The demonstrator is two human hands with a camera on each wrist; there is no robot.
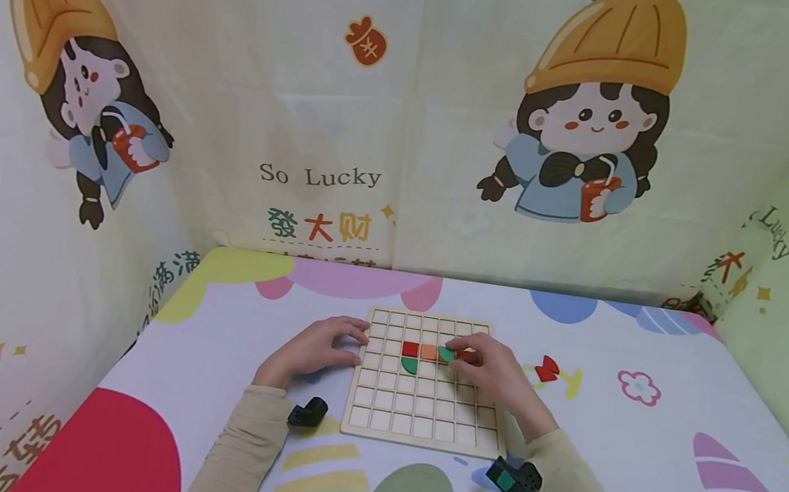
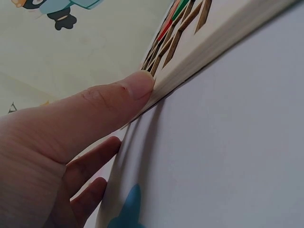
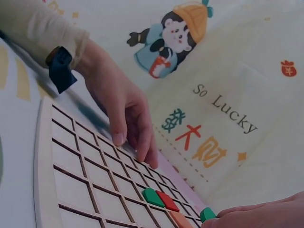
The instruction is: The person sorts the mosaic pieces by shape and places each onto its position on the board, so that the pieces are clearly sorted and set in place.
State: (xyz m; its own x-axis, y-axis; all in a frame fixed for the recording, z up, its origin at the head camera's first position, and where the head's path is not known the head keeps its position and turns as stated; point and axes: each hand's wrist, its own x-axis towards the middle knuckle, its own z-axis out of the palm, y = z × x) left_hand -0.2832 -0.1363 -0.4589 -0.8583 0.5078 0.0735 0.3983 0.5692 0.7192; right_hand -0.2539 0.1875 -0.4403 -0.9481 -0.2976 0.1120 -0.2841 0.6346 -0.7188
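Observation:
A pale wooden grid board (image 1: 422,440) with square cells lies flat on the table. On it sit a red square piece (image 1: 410,349), an orange square piece (image 1: 428,352) beside it, and a green quarter-round piece (image 1: 410,365) below the red one. My right hand (image 1: 491,369) pinches another green piece (image 3: 207,214) between thumb and fingertips, just right of the orange square. Its fingers partly hide a dark red piece there. At the board's left edge rests my left hand (image 1: 320,346), its thumb (image 2: 138,85) touching the wooden rim and its other fingers loosely bent.
A red shape (image 1: 547,369) is right of the board; I cannot tell whether it is loose or printed. Black wrist devices show at the left sleeve (image 1: 308,412) and the right sleeve (image 1: 515,477). Printed cloth walls (image 1: 435,226) stand behind and beside the table.

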